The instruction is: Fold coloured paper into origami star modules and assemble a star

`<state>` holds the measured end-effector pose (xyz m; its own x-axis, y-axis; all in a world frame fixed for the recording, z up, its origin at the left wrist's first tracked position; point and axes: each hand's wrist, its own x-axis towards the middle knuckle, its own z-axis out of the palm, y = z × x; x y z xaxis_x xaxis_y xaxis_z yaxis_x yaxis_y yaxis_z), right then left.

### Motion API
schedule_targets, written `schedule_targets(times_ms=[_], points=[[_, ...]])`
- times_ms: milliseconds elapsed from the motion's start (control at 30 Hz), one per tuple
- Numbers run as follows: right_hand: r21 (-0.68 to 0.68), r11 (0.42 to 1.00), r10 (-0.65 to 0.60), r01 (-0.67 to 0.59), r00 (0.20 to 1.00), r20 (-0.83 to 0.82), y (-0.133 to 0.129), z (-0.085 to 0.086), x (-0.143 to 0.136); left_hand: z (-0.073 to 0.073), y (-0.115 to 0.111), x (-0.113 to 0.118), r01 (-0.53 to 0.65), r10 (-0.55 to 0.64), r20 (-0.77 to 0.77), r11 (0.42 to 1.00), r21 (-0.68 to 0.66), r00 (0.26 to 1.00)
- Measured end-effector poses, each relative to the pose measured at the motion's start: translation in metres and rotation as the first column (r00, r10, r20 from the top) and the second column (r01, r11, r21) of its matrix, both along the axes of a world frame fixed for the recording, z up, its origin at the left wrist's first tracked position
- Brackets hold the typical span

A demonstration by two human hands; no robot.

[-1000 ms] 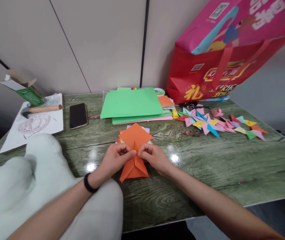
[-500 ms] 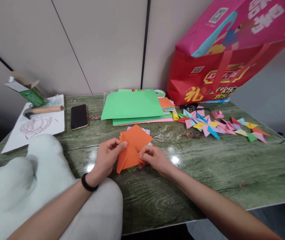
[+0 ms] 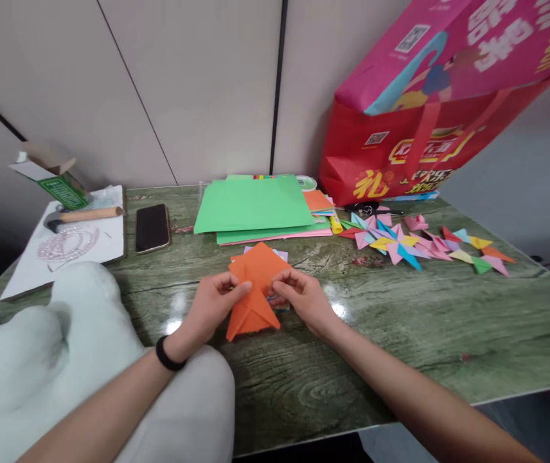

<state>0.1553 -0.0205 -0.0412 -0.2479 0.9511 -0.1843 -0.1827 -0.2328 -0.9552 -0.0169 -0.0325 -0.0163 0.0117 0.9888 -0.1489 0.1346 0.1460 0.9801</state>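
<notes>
Both hands — left hand [image 3: 212,305], right hand [image 3: 304,297] — grip pinching orange paper [image 3: 254,289], pointing away.

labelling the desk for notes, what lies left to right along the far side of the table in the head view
green-and-white cardboard box → wooden-handled hammer → black smartphone → stack of green paper sheets → yellow glue stick → red gift bag

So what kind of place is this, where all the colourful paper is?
Probably a home or office desk used for paper crafts. Both hands, left hand and right hand, pinch a folded orange paper; coloured sheets are stacked behind, and folded paper stars lie to the right on the green table.
</notes>
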Motion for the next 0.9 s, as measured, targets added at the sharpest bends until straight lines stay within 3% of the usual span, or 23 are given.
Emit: schedule_targets(times_ms=[67,167,267,467,700,900], points=[[0.037,0.999,0.016,-0.015,1.0,-0.023,-0.0011,0.001,-0.0002,-0.0006,-0.0022,0.004,0.128,-0.131,-0.117,0.991,-0.034,0.985],[0.148,0.987,0.062,-0.064,0.998,0.017,-0.0032,0.0021,-0.0007,-0.0017,-0.0033,0.0068,0.2,-0.211,-0.175,0.977,-0.078,0.962],[0.188,0.979,0.069,-0.079,0.996,0.062,-0.0038,0.0004,-0.0009,-0.003,-0.0025,0.0056,0.227,-0.24,-0.13,0.968,-0.11,0.962],[0.109,0.993,0.04,-0.039,0.999,-0.008,-0.0025,-0.0047,0.0005,-0.0032,-0.0018,0.0035,0.249,-0.251,0.001,0.962,-0.112,0.968],[0.153,0.988,0.018,-0.015,1.0,-0.015,-0.0025,-0.0042,0.0005,-0.0015,-0.0025,0.0042,0.378,-0.386,-0.065,0.92,-0.106,0.92],[0.185,0.983,0.01,-0.013,1.0,0.018,-0.0022,-0.0031,0.0,0.0032,-0.0014,0.0071,0.41,-0.416,-0.197,0.909,-0.069,0.888]])
